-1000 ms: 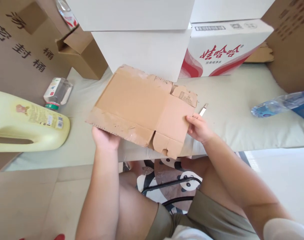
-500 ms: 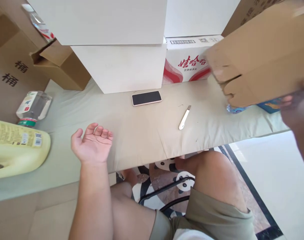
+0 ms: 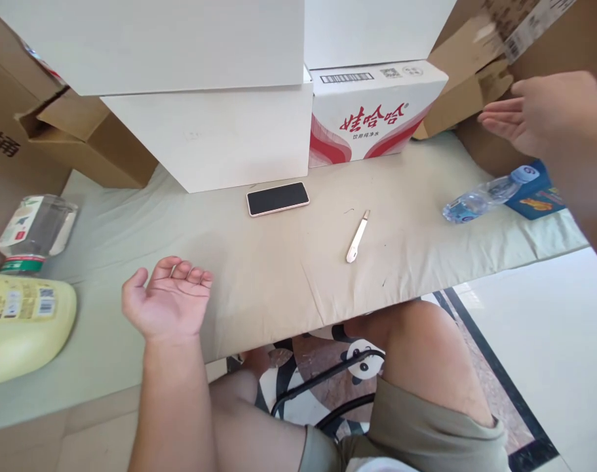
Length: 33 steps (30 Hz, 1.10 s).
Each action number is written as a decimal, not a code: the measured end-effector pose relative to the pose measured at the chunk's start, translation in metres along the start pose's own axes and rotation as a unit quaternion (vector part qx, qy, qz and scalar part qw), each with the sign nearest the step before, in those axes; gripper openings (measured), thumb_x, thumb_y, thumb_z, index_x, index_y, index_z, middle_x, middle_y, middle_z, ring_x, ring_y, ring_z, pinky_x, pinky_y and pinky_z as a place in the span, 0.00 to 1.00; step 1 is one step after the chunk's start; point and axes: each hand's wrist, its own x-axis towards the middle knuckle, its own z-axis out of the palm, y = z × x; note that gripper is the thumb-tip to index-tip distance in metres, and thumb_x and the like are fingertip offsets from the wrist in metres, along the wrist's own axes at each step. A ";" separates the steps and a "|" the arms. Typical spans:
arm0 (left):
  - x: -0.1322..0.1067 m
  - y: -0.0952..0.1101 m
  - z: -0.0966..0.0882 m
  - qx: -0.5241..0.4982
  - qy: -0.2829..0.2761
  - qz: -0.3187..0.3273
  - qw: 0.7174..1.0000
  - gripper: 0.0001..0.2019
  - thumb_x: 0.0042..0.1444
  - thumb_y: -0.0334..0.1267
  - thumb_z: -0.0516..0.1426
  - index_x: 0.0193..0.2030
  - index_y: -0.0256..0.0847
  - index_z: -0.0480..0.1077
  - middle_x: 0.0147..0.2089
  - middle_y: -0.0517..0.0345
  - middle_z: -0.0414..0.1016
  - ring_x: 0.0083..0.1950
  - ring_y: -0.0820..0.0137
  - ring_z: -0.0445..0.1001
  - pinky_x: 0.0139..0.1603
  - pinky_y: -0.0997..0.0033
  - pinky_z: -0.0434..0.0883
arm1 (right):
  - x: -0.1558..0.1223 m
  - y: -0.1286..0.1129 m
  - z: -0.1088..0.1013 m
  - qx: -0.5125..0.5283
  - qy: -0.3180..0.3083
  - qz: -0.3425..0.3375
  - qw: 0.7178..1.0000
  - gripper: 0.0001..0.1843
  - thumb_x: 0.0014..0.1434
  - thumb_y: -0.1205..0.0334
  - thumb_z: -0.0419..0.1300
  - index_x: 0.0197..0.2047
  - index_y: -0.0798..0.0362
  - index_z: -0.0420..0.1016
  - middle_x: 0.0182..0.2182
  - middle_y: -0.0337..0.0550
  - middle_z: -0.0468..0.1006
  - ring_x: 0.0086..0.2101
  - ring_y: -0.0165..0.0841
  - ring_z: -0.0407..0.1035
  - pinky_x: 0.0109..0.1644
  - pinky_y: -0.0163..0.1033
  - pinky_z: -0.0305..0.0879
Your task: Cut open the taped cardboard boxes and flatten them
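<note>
My left hand (image 3: 170,298) rests palm up on the cloth near the table's front edge, fingers loosely curled and apart, holding nothing. At the upper right, my right hand (image 3: 548,115) is raised with its fingers stretched out and nothing in them. Just beyond it a brown cardboard box (image 3: 450,98) stands tilted beside the white printed carton (image 3: 371,121). Below the right hand a clear plastic bottle (image 3: 485,196) lies on its side against a blue box (image 3: 537,200). A white utility knife (image 3: 358,237) and a phone (image 3: 278,198) lie in the middle of the table.
White boxes (image 3: 219,137) are stacked at the back. At the left are an open brown box (image 3: 101,141), a clear bottle with a green cap (image 3: 40,229) and a yellow jug (image 3: 27,328). A cream cloth (image 3: 288,275) covers the table.
My right hand has let go of the brown cardboard box, which now stands farther back at the right. The bottle and blue box are uncovered. The view has shifted slightly to the right.
</note>
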 end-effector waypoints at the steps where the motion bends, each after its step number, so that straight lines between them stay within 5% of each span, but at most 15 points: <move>1: 0.001 0.001 -0.001 0.002 -0.005 0.001 1.000 0.12 0.47 0.50 0.59 0.27 0.44 0.73 0.23 0.59 0.71 0.25 0.71 0.71 0.27 0.71 0.77 | -0.006 -0.003 0.009 0.007 0.003 0.027 1.000 0.16 0.69 0.74 0.47 0.51 0.74 0.72 0.53 0.83 0.77 0.53 0.47 0.81 0.44 0.39 0.76; 4: 0.003 0.002 -0.003 -0.001 -0.018 0.008 1.000 0.11 0.48 0.49 0.59 0.27 0.44 0.72 0.23 0.58 0.68 0.25 0.71 0.70 0.27 0.71 0.76 | -0.036 -0.009 0.036 0.025 -0.018 0.065 0.997 0.11 0.68 0.73 0.55 0.52 0.68 0.71 0.45 0.71 0.82 0.44 0.40 0.84 0.46 0.42 0.76; 9: -0.002 0.004 -0.002 -0.029 -0.002 0.010 1.000 0.13 0.51 0.49 0.58 0.24 0.42 0.70 0.22 0.59 0.65 0.23 0.72 0.68 0.25 0.70 0.74 | -0.090 -0.013 0.089 0.016 -0.137 0.090 0.986 0.03 0.69 0.71 0.57 0.42 0.56 0.69 0.31 0.46 0.80 0.31 0.29 0.79 0.47 0.43 0.77; 17: -0.006 0.014 -0.010 -0.076 -0.022 0.021 0.997 0.17 0.56 0.47 0.59 0.21 0.40 0.67 0.20 0.62 0.62 0.22 0.74 0.67 0.27 0.73 0.71 | -0.153 -0.024 0.196 -0.006 -0.291 0.066 0.955 0.09 0.60 0.71 0.62 0.44 0.52 0.72 0.34 0.46 0.82 0.34 0.35 0.78 0.44 0.43 0.78; 23: -0.003 0.022 -0.021 -0.118 -0.016 0.036 0.992 0.18 0.56 0.45 0.59 0.19 0.41 0.65 0.19 0.63 0.57 0.21 0.76 0.62 0.27 0.74 0.68 | -0.209 -0.055 0.288 -0.027 -0.415 -0.025 0.909 0.11 0.60 0.71 0.62 0.46 0.50 0.75 0.32 0.41 0.81 0.30 0.32 0.75 0.39 0.40 0.75; 27: 0.000 0.027 -0.025 -0.152 -0.014 0.033 0.988 0.18 0.58 0.44 0.57 0.18 0.41 0.64 0.20 0.63 0.56 0.21 0.76 0.61 0.27 0.74 0.67 | -0.242 -0.087 0.357 -0.112 -0.479 -0.179 0.852 0.16 0.62 0.67 0.60 0.53 0.51 0.76 0.37 0.46 0.83 0.37 0.39 0.77 0.50 0.49 0.76; 33: 0.004 0.032 -0.025 -0.193 0.001 0.034 0.981 0.20 0.60 0.43 0.54 0.17 0.40 0.65 0.19 0.62 0.56 0.20 0.76 0.61 0.27 0.73 0.66 | -0.285 -0.151 0.458 -0.263 -0.439 -0.422 0.748 0.34 0.64 0.66 0.60 0.72 0.55 0.64 0.61 0.60 0.76 0.59 0.56 0.73 0.65 0.63 0.69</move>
